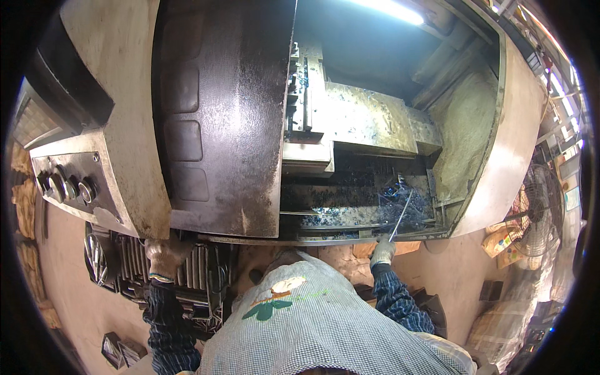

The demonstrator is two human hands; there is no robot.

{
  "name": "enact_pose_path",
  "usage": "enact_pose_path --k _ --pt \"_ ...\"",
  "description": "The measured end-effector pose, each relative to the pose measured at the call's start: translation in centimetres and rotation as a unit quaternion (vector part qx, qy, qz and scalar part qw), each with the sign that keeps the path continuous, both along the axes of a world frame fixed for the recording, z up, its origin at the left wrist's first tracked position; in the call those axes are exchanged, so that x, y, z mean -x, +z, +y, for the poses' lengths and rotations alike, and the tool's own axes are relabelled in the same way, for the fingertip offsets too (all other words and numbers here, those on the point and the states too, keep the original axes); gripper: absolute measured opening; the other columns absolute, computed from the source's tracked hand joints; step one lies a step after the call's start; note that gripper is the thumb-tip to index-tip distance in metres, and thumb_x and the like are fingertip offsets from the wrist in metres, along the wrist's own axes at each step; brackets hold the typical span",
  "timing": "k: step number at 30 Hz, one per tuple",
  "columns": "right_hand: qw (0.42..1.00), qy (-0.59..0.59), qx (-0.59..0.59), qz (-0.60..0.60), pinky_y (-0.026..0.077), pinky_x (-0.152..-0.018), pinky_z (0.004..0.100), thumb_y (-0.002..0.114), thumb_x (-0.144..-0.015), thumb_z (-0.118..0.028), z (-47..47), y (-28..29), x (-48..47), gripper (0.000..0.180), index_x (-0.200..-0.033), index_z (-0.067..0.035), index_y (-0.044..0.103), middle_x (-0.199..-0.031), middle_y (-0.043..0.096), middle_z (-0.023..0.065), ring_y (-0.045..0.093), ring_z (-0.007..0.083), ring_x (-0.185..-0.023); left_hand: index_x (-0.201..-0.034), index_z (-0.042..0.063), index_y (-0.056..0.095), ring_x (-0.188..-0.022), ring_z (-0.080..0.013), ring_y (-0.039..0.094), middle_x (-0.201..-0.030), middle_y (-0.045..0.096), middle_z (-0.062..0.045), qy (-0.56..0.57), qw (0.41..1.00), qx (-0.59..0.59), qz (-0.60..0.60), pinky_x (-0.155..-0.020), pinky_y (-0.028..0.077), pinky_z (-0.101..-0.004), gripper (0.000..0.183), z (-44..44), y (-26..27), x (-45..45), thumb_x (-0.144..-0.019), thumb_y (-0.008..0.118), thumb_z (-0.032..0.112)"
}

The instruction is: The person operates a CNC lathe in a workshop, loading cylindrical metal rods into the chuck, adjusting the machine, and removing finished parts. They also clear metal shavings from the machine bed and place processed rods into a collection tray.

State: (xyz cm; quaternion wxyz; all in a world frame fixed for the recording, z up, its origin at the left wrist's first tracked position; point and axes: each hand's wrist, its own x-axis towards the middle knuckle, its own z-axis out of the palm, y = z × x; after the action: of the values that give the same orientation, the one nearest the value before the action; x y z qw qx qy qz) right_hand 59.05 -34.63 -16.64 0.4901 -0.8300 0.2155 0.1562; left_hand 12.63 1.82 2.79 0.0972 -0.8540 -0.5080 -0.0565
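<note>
My right hand, in a light knit work glove, is closed around the lower end of a thin metal rod. The rod points up into the machine, its far end among a tangle of bluish metal shavings at the right of the chip trough. My left hand, also gloved, is at the lower left edge of the machine, by the dark sliding door; its fingers are partly hidden, so its hold cannot be told. Inside the lit machine tool, a metal block with slots stands beside a chip-strewn metal cover.
A control panel with knobs is at the left. Below it stands a rack of metal bars beside a round container of metal pieces. A floor fan and printed bags are at the right. Small boxes lie lower left.
</note>
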Motion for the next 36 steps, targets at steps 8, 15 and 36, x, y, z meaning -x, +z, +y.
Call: enact_pose_path --k 8,15,36 --pt "0.956 0.26 0.124 -0.063 0.049 -0.072 0.038 0.055 -0.1 -0.029 -2.2 8.3 6.9 0.029 -0.097 -0.004 0.068 -0.083 0.07 0.0096 0.064 0.0218 -0.079 -0.087 0.011 0.076 -0.073 -0.0315 0.072 -0.082 0.075 -0.012 0.007 1.0 0.019 -0.004 -0.063 0.057 -0.0436 0.043 -0.1 -0.4 -0.5 -0.07 0.082 0.049" --pt "0.949 0.225 0.221 -0.024 0.05 -0.071 0.0463 0.056 -0.1 -0.037 -8.6 5.5 9.4 0.037 -0.095 -0.002 0.068 -0.083 0.07 0.0154 0.065 0.0336 -0.076 -0.094 0.008 0.077 -0.078 -0.0349 0.073 -0.09 0.076 -0.015 0.021 0.998 0.058 0.022 -0.068 0.059 -0.043 0.048 0.4 0.5 -0.8 -0.077 0.079 0.053" --pt "0.996 0.085 -0.006 -0.015 0.045 -0.046 0.0359 0.053 -0.1 -0.032 -0.6 8.4 9.9 0.029 -0.091 -0.007 0.064 -0.061 0.053 0.0032 0.055 0.018 -0.049 -0.132 0.009 0.062 -0.12 -0.0396 0.061 -0.132 0.064 -0.017 0.043 0.992 0.116 -0.001 -0.103 0.049 -0.0498 0.077 2.4 -0.6 1.4 -0.074 0.074 0.058"
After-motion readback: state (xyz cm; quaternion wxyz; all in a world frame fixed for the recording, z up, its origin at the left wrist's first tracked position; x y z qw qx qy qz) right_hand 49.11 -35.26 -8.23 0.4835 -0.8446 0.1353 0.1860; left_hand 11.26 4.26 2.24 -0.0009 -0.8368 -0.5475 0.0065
